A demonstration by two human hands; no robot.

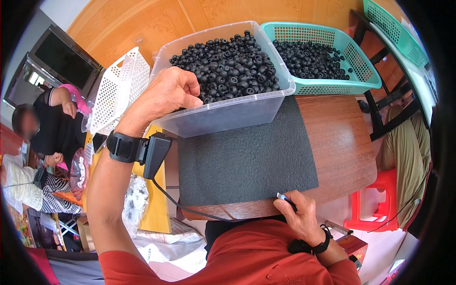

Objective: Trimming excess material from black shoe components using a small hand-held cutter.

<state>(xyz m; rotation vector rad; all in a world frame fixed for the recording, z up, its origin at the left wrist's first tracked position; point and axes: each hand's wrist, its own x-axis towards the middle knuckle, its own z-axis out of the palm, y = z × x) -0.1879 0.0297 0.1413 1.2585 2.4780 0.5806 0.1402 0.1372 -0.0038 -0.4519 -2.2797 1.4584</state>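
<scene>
My left hand (173, 92) reaches over the near left rim of a clear plastic bin (228, 116). Its fingers are curled together beside a heap of small round black pieces with holes (228, 66); whatever they pinch is hidden. Low at the table's front edge, my right hand (301, 211) is closed round a small utility knife (286, 199), whose pale metal tip sticks out past the thumb. Beneath that tip lies a dark grey mat (247, 156), spread on the brown wooden table (339, 147). The bin stands on the mat's far part.
A green basket (332, 88) with more black pieces stands at the far right. White perforated baskets (121, 85) lean left of the bin. A red stool (375, 199) and a seated person's legs (403, 161) are at right. Another person (54, 118) sits far left.
</scene>
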